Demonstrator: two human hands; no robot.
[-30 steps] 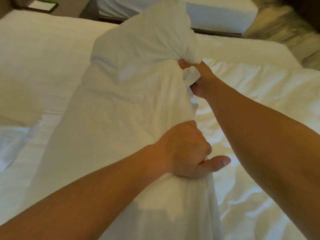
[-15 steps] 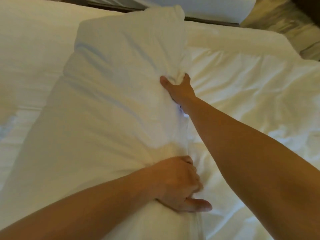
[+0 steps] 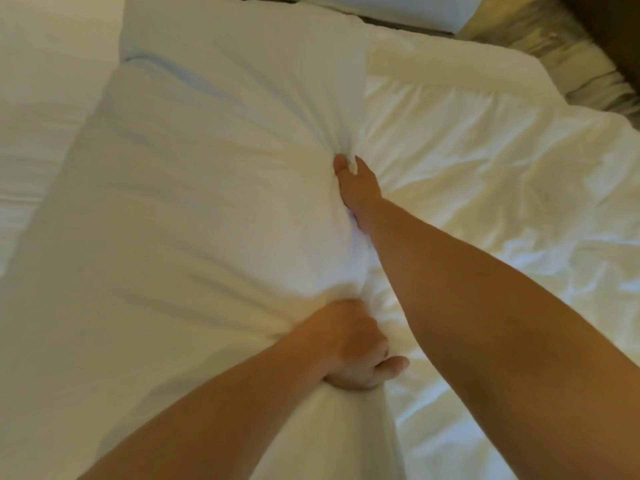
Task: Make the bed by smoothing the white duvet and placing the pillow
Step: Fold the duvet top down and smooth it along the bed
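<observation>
A large white pillow (image 3: 207, 202) lies lengthwise down the middle of the bed, its far end near the top edge of the view. My left hand (image 3: 353, 351) is shut on the pillow's right edge near me, fabric bunched in the fist. Farther away, my right hand (image 3: 358, 188) grips the same right edge, fingers dug into a fold. The rumpled white duvet (image 3: 502, 188) spreads to the right of the pillow and under my right forearm.
A flat white sheet (image 3: 48, 109) covers the bed to the left of the pillow. Another white bed (image 3: 398, 8) stands beyond a dark gap at the top. Patterned carpet (image 3: 568, 53) shows at the upper right, past the bed's corner.
The pillow, held up off the bed a second ago, has come down flat onto it. Both hands went down with it and keep their grip on its right edge.
</observation>
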